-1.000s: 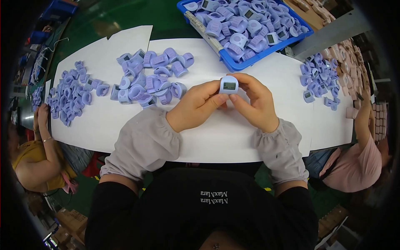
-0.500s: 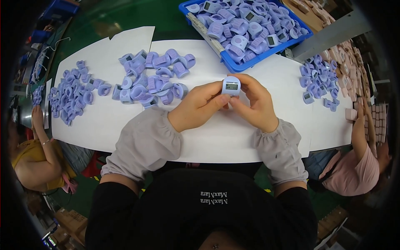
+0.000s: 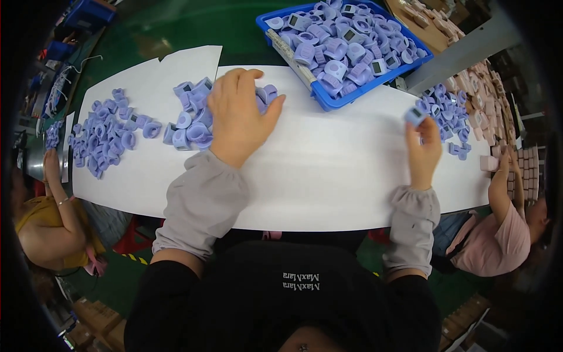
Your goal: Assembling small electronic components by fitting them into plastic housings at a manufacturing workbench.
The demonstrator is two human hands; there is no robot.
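Note:
My right hand [image 3: 424, 149] pinches a small lavender plastic gadget [image 3: 416, 116] with a little grey display. It is raised near the right-hand pile of like gadgets [image 3: 441, 108], slightly smeared by motion. Over the middle pile of lavender gadgets [image 3: 193, 120] reaches my left hand [image 3: 240, 114], its fingers and thumb spread apart. The hand hides part of that pile, and I see nothing held in it. Some gadgets show ring-like loops, others small displays.
A blue crate [image 3: 334, 104] heaped with lavender gadgets stands at the back. Another pile of gadgets [image 3: 102, 138] lies on the left of the white tabletop [image 3: 316, 176]. A grey post [image 3: 463, 53] rises at right. Co-workers sit at both sides; pink boxes [image 3: 489, 163] lie far right.
My hands have parted. The right hand carried the gadget from the middle toward the right-hand pile, while the left let go of it and moved left over the middle pile.

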